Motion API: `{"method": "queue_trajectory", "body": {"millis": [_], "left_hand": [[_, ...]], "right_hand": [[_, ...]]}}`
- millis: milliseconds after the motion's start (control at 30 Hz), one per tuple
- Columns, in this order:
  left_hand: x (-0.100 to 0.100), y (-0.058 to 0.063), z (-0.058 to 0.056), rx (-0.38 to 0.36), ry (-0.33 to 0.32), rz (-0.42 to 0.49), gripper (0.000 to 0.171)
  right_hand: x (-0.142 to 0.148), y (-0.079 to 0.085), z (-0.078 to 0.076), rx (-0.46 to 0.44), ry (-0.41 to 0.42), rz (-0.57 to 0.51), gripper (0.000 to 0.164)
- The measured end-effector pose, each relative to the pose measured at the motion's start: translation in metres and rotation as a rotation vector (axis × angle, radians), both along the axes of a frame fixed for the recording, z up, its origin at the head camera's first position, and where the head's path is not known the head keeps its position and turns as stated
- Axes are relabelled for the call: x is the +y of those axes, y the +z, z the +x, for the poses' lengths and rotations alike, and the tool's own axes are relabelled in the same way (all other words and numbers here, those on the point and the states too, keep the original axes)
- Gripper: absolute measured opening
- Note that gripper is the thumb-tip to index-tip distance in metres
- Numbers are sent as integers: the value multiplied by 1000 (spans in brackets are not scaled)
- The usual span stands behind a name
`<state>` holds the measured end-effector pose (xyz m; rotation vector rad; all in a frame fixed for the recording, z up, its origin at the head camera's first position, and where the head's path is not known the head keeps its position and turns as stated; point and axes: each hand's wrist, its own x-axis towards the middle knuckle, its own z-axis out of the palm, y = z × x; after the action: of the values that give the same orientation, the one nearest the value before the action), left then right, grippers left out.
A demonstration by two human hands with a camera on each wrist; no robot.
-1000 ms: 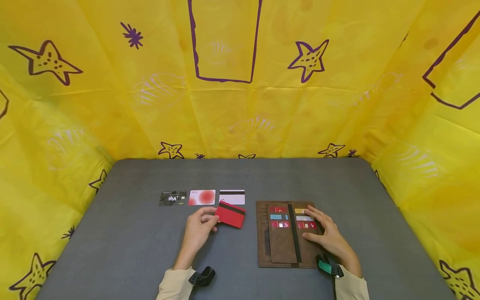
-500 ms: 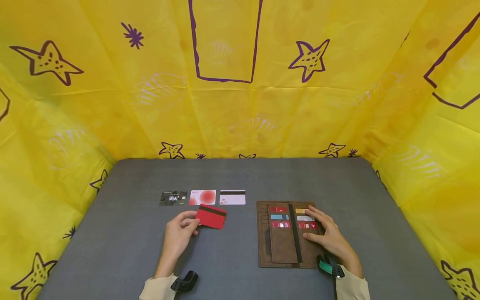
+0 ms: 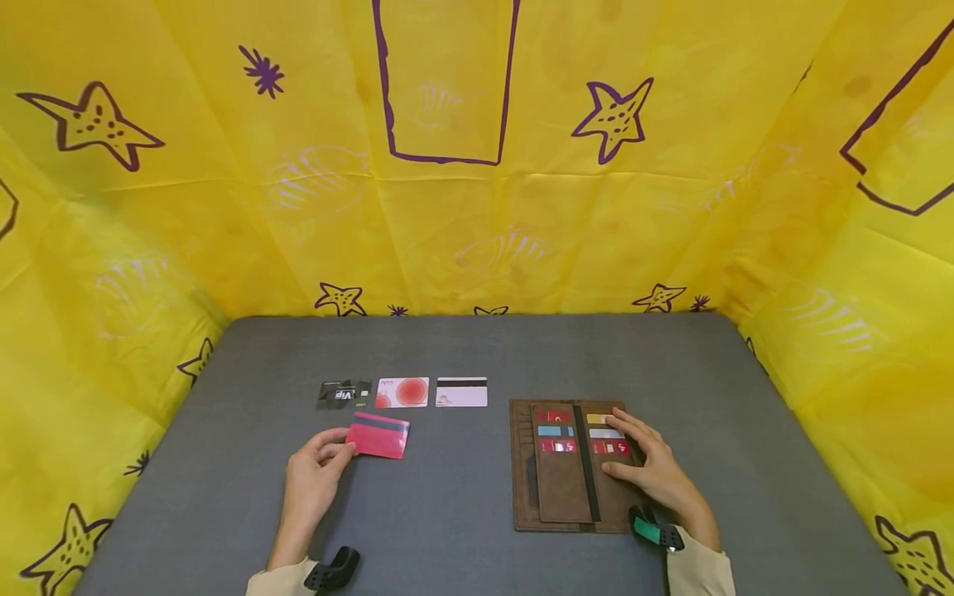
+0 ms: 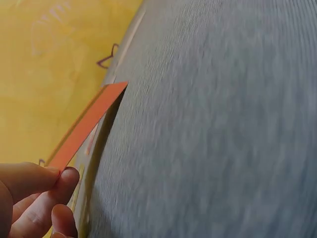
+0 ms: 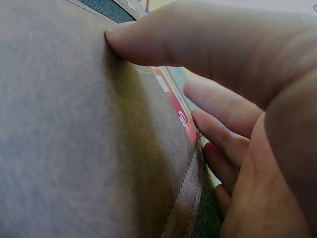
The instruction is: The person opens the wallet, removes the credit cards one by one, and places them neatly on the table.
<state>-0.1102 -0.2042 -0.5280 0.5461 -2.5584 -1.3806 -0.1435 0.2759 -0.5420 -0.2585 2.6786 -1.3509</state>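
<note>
My left hand (image 3: 311, 476) pinches a red card (image 3: 378, 436) with a dark stripe by its left end, between thumb and fingers. In the left wrist view the same card (image 4: 89, 126) shows nearly edge-on, tilted above the grey cloth. An open brown wallet (image 3: 562, 488) lies on the table to the right, with several cards tucked into its slots and a black band down its middle. My right hand (image 3: 652, 472) rests on the wallet's right side. In the right wrist view the thumb (image 5: 148, 42) presses on the leather, while the other fingers (image 5: 223, 106) lie along its edge.
Behind the held card, three cards lie in a row: a black one marked Vip (image 3: 344, 394), a white one with red circles (image 3: 402, 392), and a white one with a dark stripe (image 3: 461, 392). Yellow patterned fabric (image 3: 477, 240) walls the back and sides of the table.
My left hand has moved left with the red card, from below the striped white card to below the Vip card. The right hand and wallet have stayed in place.
</note>
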Motion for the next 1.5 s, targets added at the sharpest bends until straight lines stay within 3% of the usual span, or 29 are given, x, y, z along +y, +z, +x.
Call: {"method": "queue_trajectory", "body": {"millis": [333, 700, 1000, 1300, 1500], "left_hand": [[-19, 0, 4, -3, 50, -44, 27], [-36, -4, 7, 30, 142, -157, 25], [-45, -1, 5, -11, 115, -169, 28], [-50, -1, 4, -66, 90, -254, 37], [-48, 0, 2, -50, 50, -310, 33]], "right_hand": [[1, 1, 0, -5, -1, 8, 71], [1, 0, -1, 8, -1, 5, 70], [2, -3, -2, 13, -2, 4, 71], [2, -3, -2, 16, -4, 7, 71], [2, -3, -2, 23, 7, -1, 71]]}}
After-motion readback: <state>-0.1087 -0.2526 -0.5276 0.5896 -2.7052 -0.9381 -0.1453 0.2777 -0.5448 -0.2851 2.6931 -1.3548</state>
